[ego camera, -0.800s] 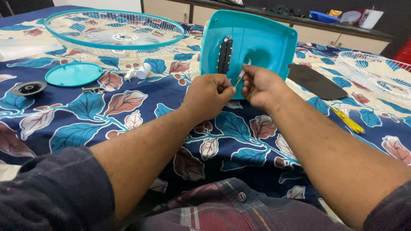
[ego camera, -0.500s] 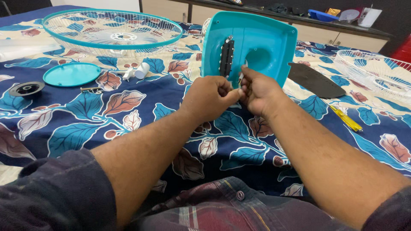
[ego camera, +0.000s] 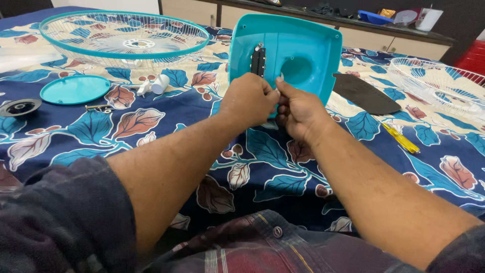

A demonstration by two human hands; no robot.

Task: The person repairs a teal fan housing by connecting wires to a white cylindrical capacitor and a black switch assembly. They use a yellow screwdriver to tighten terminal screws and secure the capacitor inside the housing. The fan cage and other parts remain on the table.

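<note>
Risk first: teal square housing (ego camera: 298, 53) stands tilted on its lower edge, propped only by the hands; likely to tip back or slide on the soft floral cloth (ego camera: 151, 126) if either hand loosens. Whatever small part sits between the fingertips could drop into the cloth's busy pattern; too small to identify.

Nearest, just in front of the housing's lower edge: left hand (ego camera: 247, 98) curled nearly closed, fingertips pinched against the rim below the black slotted bar (ego camera: 258, 60). Right hand (ego camera: 298, 111) likewise pinched narrow, thumb meeting the left's fingertips at that edge.

Right of the housing: yellow screwdriver (ego camera: 400, 139), dark blade-shaped piece (ego camera: 366, 93). Left of it: teal round cap (ego camera: 75, 89). Beyond, left: wire fan guard (ego camera: 124, 35).
</note>
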